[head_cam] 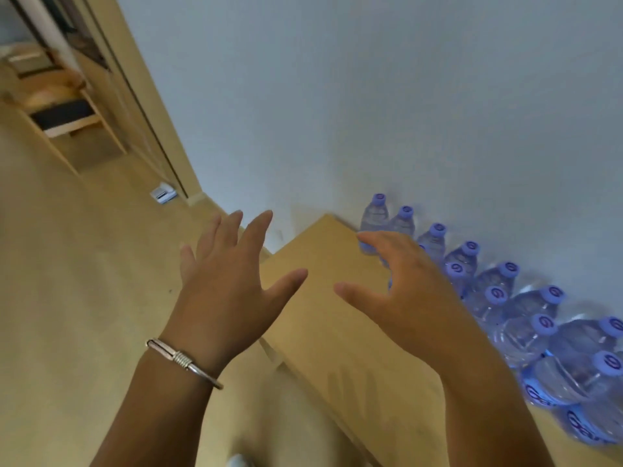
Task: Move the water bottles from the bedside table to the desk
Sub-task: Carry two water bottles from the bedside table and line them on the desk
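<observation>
Bottles (499, 291) with purple caps stand in a crowded double row along the back of the wooden desk (323, 264), tight against the pale wall (404, 112). Both hands hover above the desk's bare front part, holding nothing. The left hand (229, 281), a silver bracelet (183, 362) on its wrist, has an open grip with fingers spread straight, out over the desk's left edge. The right hand (404, 294) also has an open grip, its fingers loosely bent and reaching toward the far end of the row, in front of the nearest bottles there. Tan floor (67, 298) spreads to the left, with a small white object (163, 193) by the wall.
</observation>
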